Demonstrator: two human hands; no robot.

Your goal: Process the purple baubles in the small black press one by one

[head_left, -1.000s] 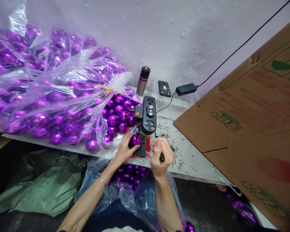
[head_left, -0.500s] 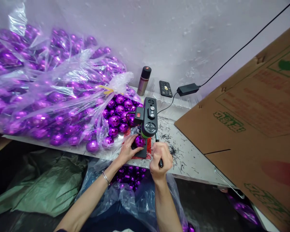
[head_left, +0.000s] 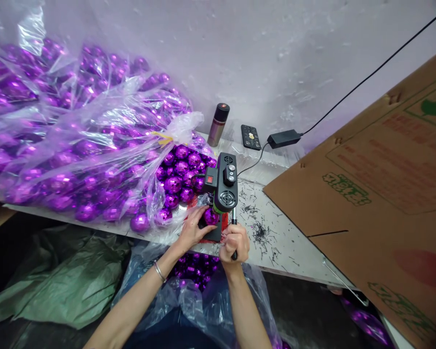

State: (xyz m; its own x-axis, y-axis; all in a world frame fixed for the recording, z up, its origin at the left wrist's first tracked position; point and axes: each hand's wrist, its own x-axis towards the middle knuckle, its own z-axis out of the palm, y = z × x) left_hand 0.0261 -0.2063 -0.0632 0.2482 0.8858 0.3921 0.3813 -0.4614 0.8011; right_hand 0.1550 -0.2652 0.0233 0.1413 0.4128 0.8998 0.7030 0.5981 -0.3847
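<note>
A shiny purple faceted ball ornament (head_left: 211, 216) sits under the head of a small black bench press machine (head_left: 226, 182). My left hand (head_left: 193, 229) holds the ball between thumb and fingers, over the machine's black base (head_left: 214, 233). My right hand (head_left: 234, 242) is wrapped round the black grip of the machine's metal lever (head_left: 234, 216), just right of the base. Several more purple balls (head_left: 181, 167) lie loose behind the left hand, by the mouth of a clear bag.
A large clear plastic bag (head_left: 131, 104) of purple balls fills the left. Behind the machine stand a bottle (head_left: 218, 124), a phone (head_left: 250, 137) and a power adapter (head_left: 284, 138). A cardboard box (head_left: 381, 189) leans at right. Short dark bits (head_left: 260, 232) litter the table.
My right hand has pulled the lever down and slightly left, towards me. My left hand stays on the ball. The view has shifted slightly.
</note>
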